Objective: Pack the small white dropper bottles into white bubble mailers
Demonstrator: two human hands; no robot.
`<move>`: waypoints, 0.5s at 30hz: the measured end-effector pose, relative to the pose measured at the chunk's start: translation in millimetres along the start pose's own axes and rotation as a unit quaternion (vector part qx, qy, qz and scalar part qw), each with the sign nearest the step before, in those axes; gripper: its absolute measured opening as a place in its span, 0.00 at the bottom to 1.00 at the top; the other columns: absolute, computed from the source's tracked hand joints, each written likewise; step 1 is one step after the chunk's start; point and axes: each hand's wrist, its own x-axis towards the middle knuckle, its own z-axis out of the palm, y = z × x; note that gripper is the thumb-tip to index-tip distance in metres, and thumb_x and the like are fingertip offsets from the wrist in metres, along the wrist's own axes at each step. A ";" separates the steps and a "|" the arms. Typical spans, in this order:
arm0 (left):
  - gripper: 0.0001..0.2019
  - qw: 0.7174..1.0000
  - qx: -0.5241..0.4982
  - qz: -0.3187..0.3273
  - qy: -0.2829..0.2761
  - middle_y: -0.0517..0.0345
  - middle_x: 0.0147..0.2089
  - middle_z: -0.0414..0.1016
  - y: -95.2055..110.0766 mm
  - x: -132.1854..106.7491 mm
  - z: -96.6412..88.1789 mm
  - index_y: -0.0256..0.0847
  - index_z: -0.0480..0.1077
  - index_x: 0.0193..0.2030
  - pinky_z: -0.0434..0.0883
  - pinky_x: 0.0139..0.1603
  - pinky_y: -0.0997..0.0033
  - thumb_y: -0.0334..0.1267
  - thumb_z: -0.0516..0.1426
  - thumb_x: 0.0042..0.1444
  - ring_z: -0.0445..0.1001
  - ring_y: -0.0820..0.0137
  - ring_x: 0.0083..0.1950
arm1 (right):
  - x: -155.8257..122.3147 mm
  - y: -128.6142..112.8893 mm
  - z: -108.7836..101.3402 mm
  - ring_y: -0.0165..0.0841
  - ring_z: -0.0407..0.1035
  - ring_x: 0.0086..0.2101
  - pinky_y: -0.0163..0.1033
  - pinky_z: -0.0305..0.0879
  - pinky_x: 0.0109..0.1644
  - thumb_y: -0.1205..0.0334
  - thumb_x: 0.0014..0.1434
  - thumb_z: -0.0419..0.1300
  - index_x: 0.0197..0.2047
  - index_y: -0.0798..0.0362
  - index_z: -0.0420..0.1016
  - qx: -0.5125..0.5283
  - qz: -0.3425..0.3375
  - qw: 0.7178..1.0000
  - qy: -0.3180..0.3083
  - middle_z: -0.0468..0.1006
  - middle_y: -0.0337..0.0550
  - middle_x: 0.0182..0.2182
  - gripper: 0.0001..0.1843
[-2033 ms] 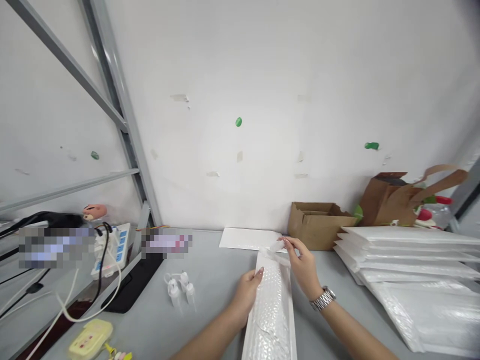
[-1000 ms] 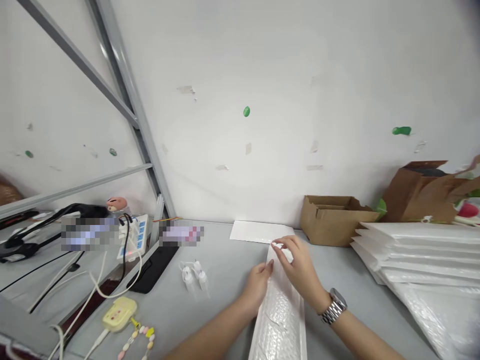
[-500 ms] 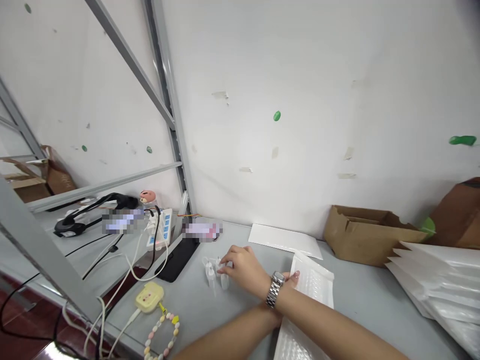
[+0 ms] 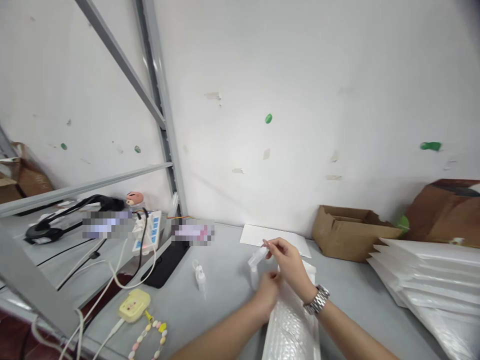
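Note:
My right hand [image 4: 288, 264], with a metal watch on its wrist, pinches a small white squeeze bottle [image 4: 256, 258] just above the open end of a white bubble mailer [image 4: 294, 320]. My left hand [image 4: 267, 295] grips the mailer's left edge near its mouth; its fingers are curled and partly hidden. The mailer lies lengthwise on the grey table [image 4: 225, 300] towards me. Another small white squeeze bottle [image 4: 200, 276] stands on the table to the left of my hands.
A stack of white bubble mailers [image 4: 427, 275] lies at the right, with an open cardboard box [image 4: 352, 232] and a brown paper bag [image 4: 446, 212] behind. A flat white mailer [image 4: 275, 235] lies by the wall. A power strip [image 4: 148, 232], cables, a yellow device [image 4: 134, 305] and a metal rack [image 4: 161, 125] fill the left.
My right hand reached left to the small bottles, took one and brought it back over the mailer's mouth. My left hand stayed on the mailer. The view swung left, then partly back.

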 end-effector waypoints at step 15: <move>0.19 0.989 0.124 -0.060 -0.055 0.49 0.38 0.74 21.4 -10.9 6.1 0.35 0.68 0.36 0.65 0.42 0.65 0.37 0.64 0.33 0.71 0.61 0.40 | -17.8 37.9 -79.5 0.34 0.69 0.26 0.41 0.63 0.40 0.42 0.48 0.60 0.26 0.54 0.75 0.090 0.070 0.989 0.090 0.76 0.42 0.22 0.21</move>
